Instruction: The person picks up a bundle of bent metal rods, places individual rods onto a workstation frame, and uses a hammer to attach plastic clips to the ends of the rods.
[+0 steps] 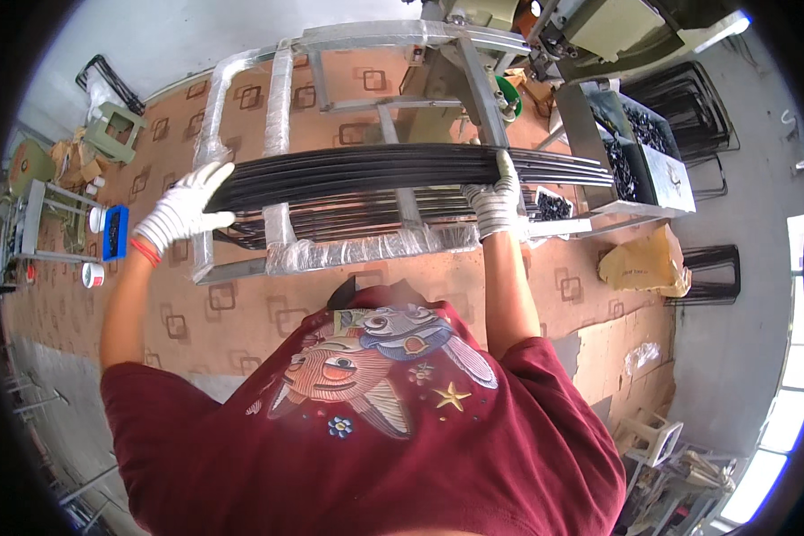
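A thick bundle of long, thin black rods (357, 168) lies level in front of me, held between my two hands. My left hand (180, 213), in a white striped glove, cups its left end, thumb below and fingers above. Near the other end my right hand (494, 204), gloved the same way, is closed around the bundle, and loose rod tips stick out to the right of it. Below the bundle, more black rods (330, 219) rest across a metal frame rack (281, 98), partly wrapped in clear plastic film.
Right of the rack stands a metal bin (665, 174) of small black parts, with machinery (612, 31) behind it. Black wire frames (688, 107) lean on the right wall. A yellow sack (643, 263) lies on the floor. Leftward are a blue tray (115, 232) and a green stool (113, 132).
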Demonstrator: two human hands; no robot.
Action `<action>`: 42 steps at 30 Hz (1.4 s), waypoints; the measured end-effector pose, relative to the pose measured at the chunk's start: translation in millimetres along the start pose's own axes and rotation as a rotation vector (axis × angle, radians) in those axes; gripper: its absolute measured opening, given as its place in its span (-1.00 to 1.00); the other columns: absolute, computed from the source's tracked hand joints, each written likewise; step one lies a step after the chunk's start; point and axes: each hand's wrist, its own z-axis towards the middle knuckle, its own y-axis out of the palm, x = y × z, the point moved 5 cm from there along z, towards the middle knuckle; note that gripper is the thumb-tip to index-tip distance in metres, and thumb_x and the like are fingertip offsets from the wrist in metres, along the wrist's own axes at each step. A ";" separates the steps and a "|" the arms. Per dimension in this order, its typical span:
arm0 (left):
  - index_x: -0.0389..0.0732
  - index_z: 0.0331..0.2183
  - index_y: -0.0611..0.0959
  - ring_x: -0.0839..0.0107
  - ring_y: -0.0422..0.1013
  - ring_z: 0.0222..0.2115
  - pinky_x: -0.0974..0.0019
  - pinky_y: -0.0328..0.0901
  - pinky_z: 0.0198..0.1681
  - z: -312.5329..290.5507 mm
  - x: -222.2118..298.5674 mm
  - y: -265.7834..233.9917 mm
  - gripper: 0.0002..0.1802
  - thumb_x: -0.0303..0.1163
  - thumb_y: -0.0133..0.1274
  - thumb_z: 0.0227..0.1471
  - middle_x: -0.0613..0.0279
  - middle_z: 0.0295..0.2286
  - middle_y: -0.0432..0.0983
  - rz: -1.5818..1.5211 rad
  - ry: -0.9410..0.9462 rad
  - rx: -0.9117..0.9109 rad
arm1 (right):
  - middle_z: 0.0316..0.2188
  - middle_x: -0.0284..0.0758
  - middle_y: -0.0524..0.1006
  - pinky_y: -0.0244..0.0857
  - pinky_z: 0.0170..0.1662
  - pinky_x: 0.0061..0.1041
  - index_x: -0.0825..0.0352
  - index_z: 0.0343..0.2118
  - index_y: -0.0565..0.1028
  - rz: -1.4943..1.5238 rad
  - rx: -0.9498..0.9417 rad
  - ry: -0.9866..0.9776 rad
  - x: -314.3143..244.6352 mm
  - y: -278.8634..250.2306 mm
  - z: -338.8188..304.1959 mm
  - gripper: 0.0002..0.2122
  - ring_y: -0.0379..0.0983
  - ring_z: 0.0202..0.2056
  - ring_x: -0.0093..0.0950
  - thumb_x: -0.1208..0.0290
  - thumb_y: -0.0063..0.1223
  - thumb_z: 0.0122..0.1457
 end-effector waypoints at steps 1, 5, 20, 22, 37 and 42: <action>-0.15 0.18 0.07 -0.05 -0.01 0.15 0.07 -0.06 0.20 5.8 -2.8 15.6 -0.03 0.04 0.09 -0.17 -0.08 0.13 0.03 -0.011 -0.033 -0.025 | -0.27 -0.22 0.54 0.24 0.03 -0.06 0.33 -0.26 0.49 -0.016 0.035 -0.007 -2.2 -7.0 3.3 -0.77 0.42 -0.18 -0.18 0.35 0.14 0.03; -0.15 0.18 0.11 0.03 -0.04 0.17 0.04 -0.17 0.22 24.2 2.5 45.1 -0.26 0.01 -0.17 0.07 -0.03 0.15 0.01 0.122 0.018 0.324 | -0.20 -0.27 0.52 0.21 0.01 0.01 0.30 -0.22 0.50 -0.171 0.070 -0.160 -21.3 -50.2 15.1 -0.74 0.39 -0.13 -0.20 0.34 0.16 0.02; -0.21 0.17 0.15 0.04 -0.02 0.18 0.07 -0.15 0.23 36.2 53.4 33.7 -0.28 -0.05 -0.12 0.07 -0.05 0.15 0.04 0.056 0.090 0.436 | 0.06 -0.13 0.32 0.04 0.16 -0.33 0.31 0.09 0.30 -1.766 -0.247 -1.073 -3.9 72.4 -143.5 -0.57 0.22 0.10 -0.27 0.38 0.01 0.13; -0.21 0.17 0.12 0.06 -0.01 0.18 0.07 -0.14 0.22 42.1 55.3 36.3 -0.27 -0.02 -0.15 0.08 -0.04 0.16 0.04 0.097 0.036 0.401 | 0.14 -0.13 0.20 -0.06 0.17 -0.06 0.25 0.14 0.21 -2.333 -0.337 -1.334 10.6 81.2 -114.9 -0.50 0.09 0.16 -0.19 0.18 -0.08 0.15; -0.26 0.15 0.18 0.32 0.05 0.16 0.30 -0.08 0.20 -55.6 -164.7 128.5 -0.22 0.18 -0.40 0.14 0.07 0.12 0.14 -0.924 -0.789 0.371 | 0.13 -0.04 0.18 -0.16 0.22 -0.18 0.30 0.16 0.18 -2.455 -0.452 -1.061 -7.6 54.5 -48.7 -0.49 0.05 0.17 -0.12 0.09 -0.25 0.23; -0.25 -0.05 0.50 0.37 0.39 -0.15 0.36 0.23 -0.01 -40.1 -137.3 115.6 -0.18 0.29 -0.41 0.09 0.14 -0.17 0.50 -1.303 -0.859 0.493 | -0.16 0.00 0.45 0.19 0.00 -0.21 0.38 -0.08 0.43 -2.136 0.025 -1.409 -136.5 44.3 -31.1 -0.64 0.34 -0.11 -0.05 0.22 -0.09 0.16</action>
